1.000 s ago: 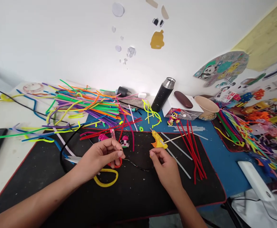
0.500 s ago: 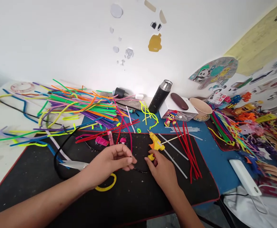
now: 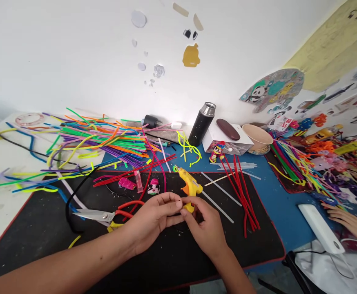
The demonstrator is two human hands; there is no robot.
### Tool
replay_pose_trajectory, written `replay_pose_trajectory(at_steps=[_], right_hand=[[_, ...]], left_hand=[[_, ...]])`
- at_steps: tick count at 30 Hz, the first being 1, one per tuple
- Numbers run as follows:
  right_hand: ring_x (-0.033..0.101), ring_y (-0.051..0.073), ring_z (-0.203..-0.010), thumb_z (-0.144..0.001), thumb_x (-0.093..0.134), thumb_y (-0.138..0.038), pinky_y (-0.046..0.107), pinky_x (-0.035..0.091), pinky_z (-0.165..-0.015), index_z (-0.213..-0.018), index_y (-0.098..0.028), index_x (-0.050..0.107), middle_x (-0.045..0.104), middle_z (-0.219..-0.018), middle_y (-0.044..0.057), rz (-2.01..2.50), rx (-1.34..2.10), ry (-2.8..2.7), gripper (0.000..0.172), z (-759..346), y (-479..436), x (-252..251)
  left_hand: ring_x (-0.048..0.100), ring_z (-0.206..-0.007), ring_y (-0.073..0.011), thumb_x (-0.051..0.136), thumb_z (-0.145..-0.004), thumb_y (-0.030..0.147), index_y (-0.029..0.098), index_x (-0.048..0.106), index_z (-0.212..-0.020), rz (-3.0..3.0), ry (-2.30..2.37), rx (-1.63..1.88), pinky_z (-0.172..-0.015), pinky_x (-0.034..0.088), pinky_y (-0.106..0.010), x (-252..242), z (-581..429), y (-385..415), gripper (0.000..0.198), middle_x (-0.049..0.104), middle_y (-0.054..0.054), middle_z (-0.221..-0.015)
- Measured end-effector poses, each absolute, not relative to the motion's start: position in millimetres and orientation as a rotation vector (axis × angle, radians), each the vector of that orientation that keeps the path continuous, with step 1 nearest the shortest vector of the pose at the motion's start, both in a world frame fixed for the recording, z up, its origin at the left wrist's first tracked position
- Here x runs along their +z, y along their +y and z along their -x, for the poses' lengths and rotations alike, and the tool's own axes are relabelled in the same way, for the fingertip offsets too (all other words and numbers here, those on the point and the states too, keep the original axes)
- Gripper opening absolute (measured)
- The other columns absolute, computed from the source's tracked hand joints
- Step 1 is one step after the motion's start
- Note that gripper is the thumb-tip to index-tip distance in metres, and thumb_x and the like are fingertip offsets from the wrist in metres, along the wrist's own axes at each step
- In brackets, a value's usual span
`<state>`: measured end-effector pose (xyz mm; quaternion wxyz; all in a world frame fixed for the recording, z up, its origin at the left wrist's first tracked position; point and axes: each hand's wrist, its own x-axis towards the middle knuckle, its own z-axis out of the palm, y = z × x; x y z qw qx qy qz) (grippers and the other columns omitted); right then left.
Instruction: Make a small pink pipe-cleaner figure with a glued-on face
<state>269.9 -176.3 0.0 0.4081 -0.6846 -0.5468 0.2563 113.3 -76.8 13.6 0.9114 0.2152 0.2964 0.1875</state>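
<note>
My left hand (image 3: 160,214) is closed in a pinch above the black mat, palm turned inward. The fingertips of my right hand (image 3: 207,224) meet it, thumb and index finger nearly pressed together; whatever they pinch is too small to make out. A yellow glue gun (image 3: 191,185) lies just beyond both hands. Its handle shows between my right thumb and index finger; I cannot tell whether it is touched. Beside my left forearm lie scissors (image 3: 97,215) with red and yellow handles, partly covered. A small pink-and-white panda-like head (image 3: 153,187) and a pink fuzzy piece (image 3: 127,183) sit behind.
Red pipe cleaners (image 3: 242,196) and clear glue sticks (image 3: 224,190) lie right on the black mat (image 3: 166,261). Colourful pipe cleaners (image 3: 105,141) pile at the back left. A black flask (image 3: 201,124) stands near a white box (image 3: 224,143). Another person's hand (image 3: 346,220) is at far right.
My right hand has moved left from the glue gun's handle to meet my left hand's fingertips. The glue gun has shifted slightly left. More of the scissors shows, and the view has moved a little.
</note>
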Motion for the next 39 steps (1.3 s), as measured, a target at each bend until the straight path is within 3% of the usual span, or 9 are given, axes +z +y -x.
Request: replay_pose_trajectory(at_steps=[6,10,14,19,25,28,31,34,39], right_hand=[[0.056,0.012,-0.051,-0.104,0.056,-0.049,0.025,0.047,-0.047,-0.106,-0.023,0.079,0.074,-0.088,0.005,1.517,0.915,-1.026,0.034,-262,-173,-4],[0.051,0.01,-0.046,-0.097,0.069,-0.05,0.022,0.042,-0.043,-0.099,-0.021,0.076,0.066,-0.073,0.0,1.439,0.938,-0.883,0.029,-251,-168,-1],[0.045,0.007,-0.043,-0.091,0.077,-0.049,0.018,0.037,-0.039,-0.089,-0.021,0.065,0.053,-0.061,-0.006,1.376,0.907,-0.785,0.03,-241,-163,2],[0.037,0.005,-0.04,-0.083,0.082,-0.056,0.015,0.031,-0.035,-0.08,-0.024,0.048,0.047,-0.059,-0.009,1.316,1.007,-0.662,0.047,-236,-159,-3],[0.044,0.009,-0.051,-0.083,0.08,-0.062,0.018,0.035,-0.04,-0.102,-0.023,0.062,0.057,-0.075,-0.003,1.278,1.103,-0.685,0.047,-232,-156,-4],[0.058,0.015,-0.064,-0.086,0.079,-0.058,0.021,0.044,-0.046,-0.112,-0.025,0.065,0.066,-0.088,0.002,1.24,1.135,-0.711,0.045,-233,-155,-6],[0.068,0.021,-0.088,-0.087,0.082,-0.051,0.029,0.058,-0.072,-0.116,-0.025,0.068,0.072,-0.103,0.006,1.187,1.161,-0.722,0.041,-236,-155,-9],[0.071,0.025,-0.101,-0.086,0.082,-0.049,0.041,0.057,-0.095,-0.12,-0.025,0.069,0.075,-0.112,0.008,1.137,1.217,-0.708,0.043,-236,-153,-8],[0.071,0.029,-0.107,-0.085,0.08,-0.051,0.044,0.056,-0.097,-0.119,-0.026,0.07,0.076,-0.116,0.009,1.096,1.244,-0.645,0.044,-231,-145,2]], left_hand=[[0.068,-0.097,-0.0181,0.092,-0.078,0.032,0.018,0.072,-0.084,-0.513,0.638,0.436,-0.1,0.057,-0.037,18,-101,-85,0.025,0.071,-0.004,-0.097],[0.068,-0.101,-0.0182,0.09,-0.08,0.032,0.019,0.07,-0.084,-0.541,0.631,0.497,-0.099,0.057,-0.035,26,-95,-92,0.024,0.073,-0.004,-0.102],[0.062,-0.127,-0.0263,0.089,-0.081,0.034,0.021,0.069,-0.082,-0.574,0.6,0.519,-0.1,0.055,-0.035,30,-90,-95,0.024,0.076,-0.008,-0.114],[0.049,-0.146,-0.0315,0.089,-0.08,0.038,0.022,0.069,-0.081,-0.647,0.619,0.54,-0.106,0.05,-0.041,31,-84,-96,0.026,0.077,-0.011,-0.122],[0.054,-0.142,-0.0332,0.086,-0.084,0.039,0.022,0.07,-0.085,-0.762,0.608,0.554,-0.111,0.045,-0.045,29,-76,-97,0.024,0.074,-0.011,-0.133],[0.06,-0.134,-0.033,0.086,-0.084,0.039,0.022,0.071,-0.086,-0.805,0.593,0.543,-0.109,0.047,-0.045,29,-72,-96,0.023,0.073,-0.011,-0.137],[0.062,-0.133,-0.033,0.086,-0.084,0.04,0.022,0.071,-0.085,-0.838,0.587,0.518,-0.107,0.049,-0.045,30,-69,-94,0.023,0.072,-0.011,-0.138],[0.056,-0.141,-0.0329,0.086,-0.084,0.038,0.022,0.071,-0.085,-0.848,0.595,0.512,-0.108,0.049,-0.043,31,-66,-92,0.022,0.074,-0.011,-0.135],[0.043,-0.152,-0.0341,0.086,-0.084,0.036,0.023,0.072,-0.084,-0.84,0.575,0.512,-0.109,0.051,-0.046,35,-65,-89,0.019,0.071,-0.012,-0.139]])
